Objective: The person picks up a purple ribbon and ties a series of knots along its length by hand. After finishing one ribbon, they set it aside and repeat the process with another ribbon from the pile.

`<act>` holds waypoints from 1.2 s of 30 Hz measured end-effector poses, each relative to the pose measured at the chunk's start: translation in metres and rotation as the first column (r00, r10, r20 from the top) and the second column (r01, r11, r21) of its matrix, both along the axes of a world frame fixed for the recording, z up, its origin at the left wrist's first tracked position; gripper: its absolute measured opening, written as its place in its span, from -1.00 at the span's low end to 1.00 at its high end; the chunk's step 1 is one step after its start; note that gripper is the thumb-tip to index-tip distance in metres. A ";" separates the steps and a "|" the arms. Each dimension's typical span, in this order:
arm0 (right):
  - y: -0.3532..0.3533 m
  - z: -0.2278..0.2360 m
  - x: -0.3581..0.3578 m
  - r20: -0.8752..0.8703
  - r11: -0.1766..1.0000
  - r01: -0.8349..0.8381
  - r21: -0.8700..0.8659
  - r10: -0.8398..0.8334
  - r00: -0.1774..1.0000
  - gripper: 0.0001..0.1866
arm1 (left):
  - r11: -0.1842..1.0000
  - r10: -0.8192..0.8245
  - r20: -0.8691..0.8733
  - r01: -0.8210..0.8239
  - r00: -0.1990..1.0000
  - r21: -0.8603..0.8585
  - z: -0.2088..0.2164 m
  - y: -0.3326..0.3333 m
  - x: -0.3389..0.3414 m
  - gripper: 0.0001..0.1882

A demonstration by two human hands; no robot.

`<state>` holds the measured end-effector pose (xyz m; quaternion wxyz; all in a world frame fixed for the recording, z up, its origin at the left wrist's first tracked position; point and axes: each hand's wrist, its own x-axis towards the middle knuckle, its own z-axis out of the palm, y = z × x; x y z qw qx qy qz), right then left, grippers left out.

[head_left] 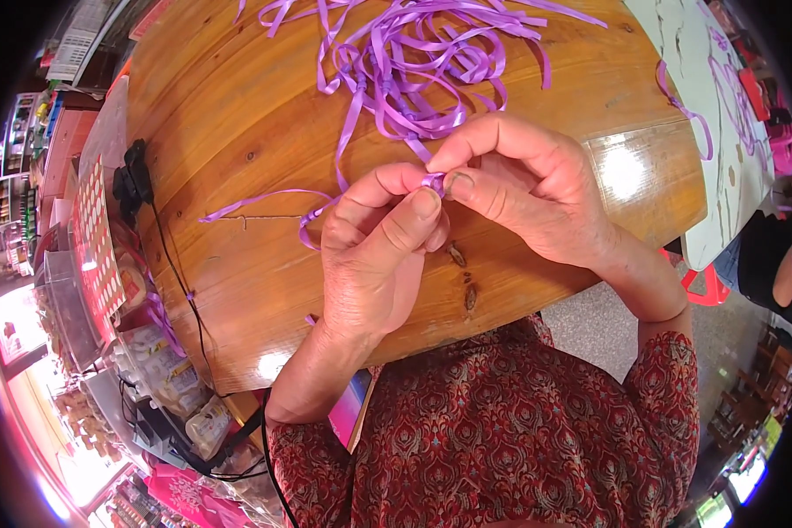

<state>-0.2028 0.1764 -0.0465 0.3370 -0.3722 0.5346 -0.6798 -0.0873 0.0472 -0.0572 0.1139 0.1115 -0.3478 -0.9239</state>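
Between both my hands is a small bunched knot of purple ribbon (434, 181), held above the wooden table. My left hand (374, 238) pinches it between thumb and fingers from the left. From the right, my right hand (524, 189) grips the same knot with thumb and forefinger, its other fingers curled. A strand runs from the knot up to a tangled heap of purple ribbon (405, 70) at the table's far side. Left of my left hand, a loose ribbon end (246, 204) lies beside a thin hooked needle or wire (264, 217).
The wooden table (238, 308) spreads before me, with a black plug and cord (136, 180) on its left edge. A white marble-patterned table (722, 202) adjoins at right, with more purple ribbon. Plastic containers (163, 370) stand at left. A person's arm (785, 273) shows at far right.
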 end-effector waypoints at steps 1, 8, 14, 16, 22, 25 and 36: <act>0.000 0.002 0.000 -0.001 1.000 0.007 0.005 -0.007 1.000 -0.83 | 1.000 0.000 0.001 0.000 1.000 0.000 0.001 0.000 0.000 -0.86; -0.004 -0.002 -0.011 -0.564 0.978 0.082 -0.192 -0.179 0.806 -0.78 | 0.998 -0.050 -0.055 0.052 0.997 0.036 -0.004 -0.004 -0.002 -0.86; -0.005 0.001 -0.007 -0.576 0.975 0.145 -0.167 -0.216 0.788 -0.82 | 0.999 0.021 0.050 -0.019 0.999 -0.046 0.005 -0.001 -0.002 -0.87; -0.004 0.002 -0.008 -0.566 0.978 0.139 -0.154 -0.202 0.799 -0.82 | 0.995 0.037 0.062 -0.031 0.997 -0.092 0.004 -0.001 -0.002 -0.88; -0.002 0.003 -0.011 -0.555 0.985 0.120 -0.124 -0.169 0.814 -0.83 | 0.981 -0.010 -0.040 0.002 0.999 -0.196 -0.004 -0.007 -0.002 -0.91; -0.002 0.004 -0.013 -0.571 0.986 0.102 -0.133 -0.160 0.805 -0.83 | 0.979 -0.014 -0.019 0.010 1.000 -0.205 -0.005 -0.007 -0.002 -0.91; 0.000 -0.002 -0.010 -0.648 0.973 0.144 -0.183 -0.229 0.727 -0.84 | 0.991 -0.075 0.104 0.086 0.992 -0.102 -0.002 -0.006 -0.002 -0.89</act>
